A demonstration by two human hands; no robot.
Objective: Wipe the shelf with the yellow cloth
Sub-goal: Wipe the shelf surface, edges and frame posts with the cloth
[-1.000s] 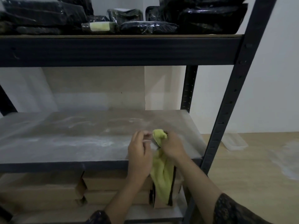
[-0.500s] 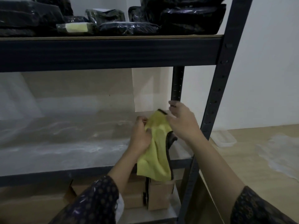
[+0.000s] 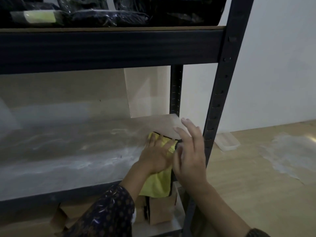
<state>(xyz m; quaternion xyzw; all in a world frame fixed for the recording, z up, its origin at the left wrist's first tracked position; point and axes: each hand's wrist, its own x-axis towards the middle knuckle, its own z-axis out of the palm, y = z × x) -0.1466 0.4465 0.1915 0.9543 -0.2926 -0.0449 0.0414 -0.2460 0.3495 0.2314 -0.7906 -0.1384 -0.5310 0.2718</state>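
Left grip (image 3: 156,155) on cloth (image 3: 159,184), post (image 3: 220,93) beside

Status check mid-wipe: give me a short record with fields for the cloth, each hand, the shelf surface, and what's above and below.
cloth: yellow cloth on the right end of the shelf, near part hanging over the front edge
left: left hand flat on the cloth, fingers straight, pressing down
right: right hand open, fingers spread, just right of the cloth; contact unclear
surface: pale dusty streaks left of the cloth
above: dark wrapped packages on the upper shelf
below: cardboard boxes
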